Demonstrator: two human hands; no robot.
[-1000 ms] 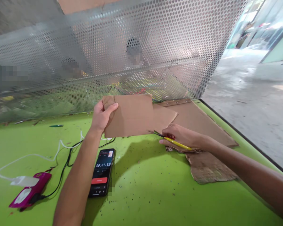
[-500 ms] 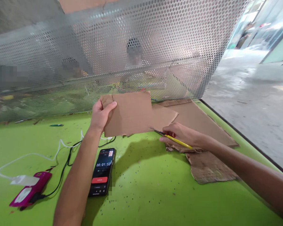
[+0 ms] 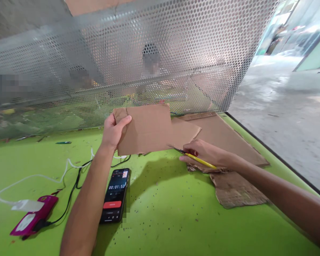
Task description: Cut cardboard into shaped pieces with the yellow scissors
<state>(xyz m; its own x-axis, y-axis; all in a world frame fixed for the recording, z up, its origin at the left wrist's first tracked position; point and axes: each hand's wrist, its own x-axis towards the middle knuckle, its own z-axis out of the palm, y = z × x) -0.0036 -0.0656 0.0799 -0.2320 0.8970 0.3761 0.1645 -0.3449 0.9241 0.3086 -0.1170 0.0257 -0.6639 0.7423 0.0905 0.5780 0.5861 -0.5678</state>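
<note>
My left hand (image 3: 114, 129) grips the left edge of a rectangular piece of cardboard (image 3: 149, 129), thumb on the near face and fingers hidden behind. The piece is raised above the green table, its face tilted towards me. In my right hand (image 3: 201, 151) is a slim craft knife (image 3: 201, 161) with a yellow handle and a dark, thin tip. That tip points left at the cardboard's lower right corner; whether it touches cannot be told. Another cardboard piece (image 3: 184, 131) shows behind the held one, and a larger cardboard sheet (image 3: 224, 137) lies beyond my right hand.
A phone (image 3: 116, 195) showing a timer lies on the green table (image 3: 160, 213). To its left are a magenta power strip (image 3: 40, 215) and cables. A torn cardboard scrap (image 3: 237, 190) lies under my right forearm. Behind a perforated metal panel (image 3: 189, 42), people are partly visible.
</note>
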